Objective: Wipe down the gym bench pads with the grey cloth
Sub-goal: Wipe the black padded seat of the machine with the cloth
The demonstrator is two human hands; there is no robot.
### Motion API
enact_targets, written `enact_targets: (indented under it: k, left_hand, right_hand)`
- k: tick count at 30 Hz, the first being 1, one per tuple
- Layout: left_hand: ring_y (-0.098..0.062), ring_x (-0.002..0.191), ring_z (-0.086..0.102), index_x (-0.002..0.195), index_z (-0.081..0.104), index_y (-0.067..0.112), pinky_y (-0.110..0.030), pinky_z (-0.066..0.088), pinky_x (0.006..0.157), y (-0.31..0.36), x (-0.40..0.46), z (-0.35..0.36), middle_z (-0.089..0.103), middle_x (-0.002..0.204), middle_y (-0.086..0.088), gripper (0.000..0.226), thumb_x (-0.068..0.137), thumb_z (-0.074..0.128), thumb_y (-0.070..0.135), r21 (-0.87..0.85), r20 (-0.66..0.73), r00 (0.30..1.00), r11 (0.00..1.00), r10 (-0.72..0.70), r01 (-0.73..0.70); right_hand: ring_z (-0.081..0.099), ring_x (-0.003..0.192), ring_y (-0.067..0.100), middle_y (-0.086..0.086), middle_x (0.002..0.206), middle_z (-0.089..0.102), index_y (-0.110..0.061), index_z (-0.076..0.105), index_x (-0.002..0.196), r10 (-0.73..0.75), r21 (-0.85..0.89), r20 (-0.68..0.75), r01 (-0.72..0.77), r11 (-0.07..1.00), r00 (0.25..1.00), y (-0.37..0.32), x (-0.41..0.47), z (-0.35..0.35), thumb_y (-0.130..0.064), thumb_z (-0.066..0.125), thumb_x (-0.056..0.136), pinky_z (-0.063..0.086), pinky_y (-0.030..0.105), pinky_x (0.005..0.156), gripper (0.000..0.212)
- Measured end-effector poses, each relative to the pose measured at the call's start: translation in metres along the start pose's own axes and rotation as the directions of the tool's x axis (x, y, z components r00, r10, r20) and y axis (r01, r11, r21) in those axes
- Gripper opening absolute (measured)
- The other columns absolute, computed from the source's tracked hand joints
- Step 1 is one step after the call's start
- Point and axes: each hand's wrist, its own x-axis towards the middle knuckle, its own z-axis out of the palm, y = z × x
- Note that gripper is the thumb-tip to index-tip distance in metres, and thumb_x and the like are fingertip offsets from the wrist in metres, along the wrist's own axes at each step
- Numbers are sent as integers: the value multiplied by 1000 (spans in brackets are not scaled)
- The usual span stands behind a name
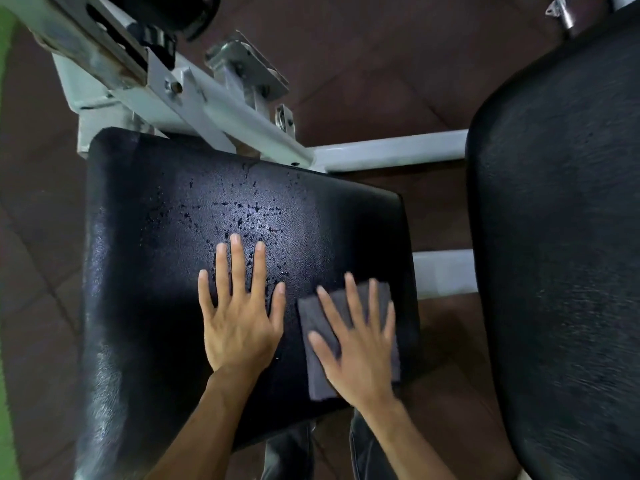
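As R hand (360, 348) flattens grey cloth (313, 315), wet pad (156, 237)

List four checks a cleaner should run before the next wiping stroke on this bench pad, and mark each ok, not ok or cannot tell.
1. Grey cloth flat under right hand: ok.
2. Left hand bracing bare on the seat pad: ok.
3. Droplets ahead of the fingers cleared: not ok.
4. Second pad at right wiped: cannot tell.

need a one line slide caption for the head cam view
Right hand presses the grey cloth flat on a droplet-speckled black bench pad; left hand rests bare beside it.
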Motion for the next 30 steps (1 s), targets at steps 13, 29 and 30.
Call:
enact_targets:
  k: [13,29,30]
  left_hand:
    - [-26,155,4,159,15,23,-50,6,124,-1,0,3,2,168,-9,65,101,29,50,-25,0,1000,1000,3,-3]
    - [-23,155,9,158,21,19,-45,9,124,51,-49,-8,13,167,-7,57,102,28,31,-261,-3,999,964,52,-51]
    - [-24,155,6,158,20,20,-46,8,124,64,-58,-2,9,167,-8,57,103,27,32,-222,24,992,968,126,-118]
  right_hand:
    - [-5,151,38,2,167,2,-45,11,155,165,52,-86,-161,986,982,-17,142,-27,-68,20,96,4,69,115,64]
    - [-10,152,22,2,167,-3,-38,15,156,309,397,-110,-243,885,945,38,52,-20,-60,27,99,6,61,119,62]
    - [-10,152,23,2,166,-4,-37,15,156,302,390,-103,-241,889,948,44,56,-18,-59,25,99,4,60,120,62]
